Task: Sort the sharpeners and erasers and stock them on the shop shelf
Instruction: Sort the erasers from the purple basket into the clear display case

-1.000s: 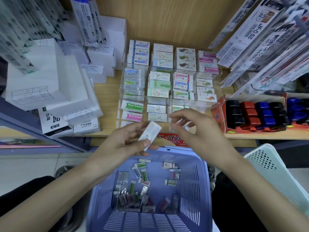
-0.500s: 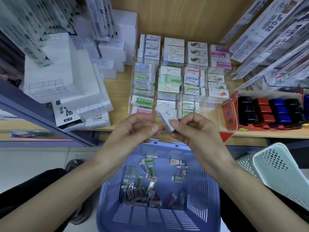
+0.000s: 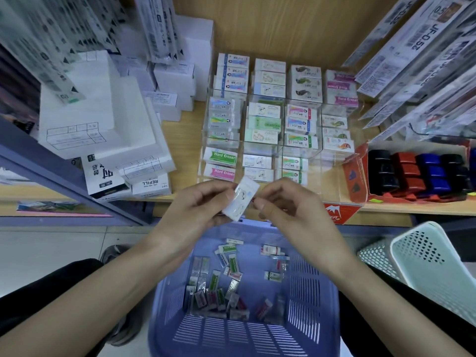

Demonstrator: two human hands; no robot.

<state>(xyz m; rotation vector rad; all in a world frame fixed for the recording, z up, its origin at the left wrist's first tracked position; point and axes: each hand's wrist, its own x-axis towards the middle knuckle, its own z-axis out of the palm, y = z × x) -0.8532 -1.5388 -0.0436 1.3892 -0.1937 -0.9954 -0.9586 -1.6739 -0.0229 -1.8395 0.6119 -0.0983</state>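
Item: white eraser, above basket, 6 o'clock of shelf display tray; left hand grip pinching it print-up, likely for sorting; right hand grip curled alongside, hold unclear.

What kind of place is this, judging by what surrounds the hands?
Probably a stationery shop: a clear rack of packaged erasers, a red carton of sharpeners, and hanging packs on a wooden shelf.
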